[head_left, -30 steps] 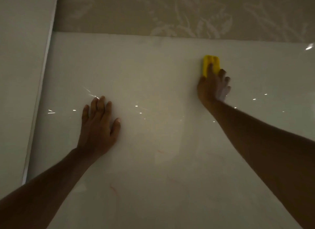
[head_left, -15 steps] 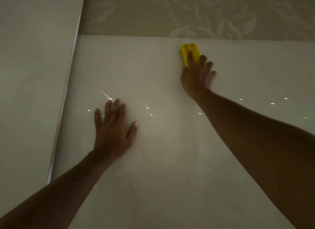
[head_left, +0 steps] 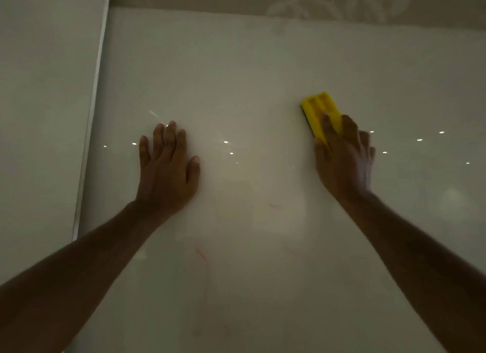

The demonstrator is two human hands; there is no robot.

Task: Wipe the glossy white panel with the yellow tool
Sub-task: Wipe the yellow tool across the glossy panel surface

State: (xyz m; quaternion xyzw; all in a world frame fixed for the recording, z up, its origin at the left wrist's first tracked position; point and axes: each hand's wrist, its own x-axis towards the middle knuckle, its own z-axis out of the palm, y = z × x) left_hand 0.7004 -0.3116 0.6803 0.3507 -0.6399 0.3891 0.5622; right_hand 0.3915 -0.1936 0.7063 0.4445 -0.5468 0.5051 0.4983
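Right of frame centre, right hand fingers grip yellow tool flat on glossy white panel. Left hand splayed, empty. Reddish streaks below: wiping likely unfinished.

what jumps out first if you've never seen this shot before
The yellow tool stands out, the only bright colour, pressed under the right hand right of centre on the glossy white panel. The left hand lies flat on the panel left of centre, and faint reddish marks show lower down.
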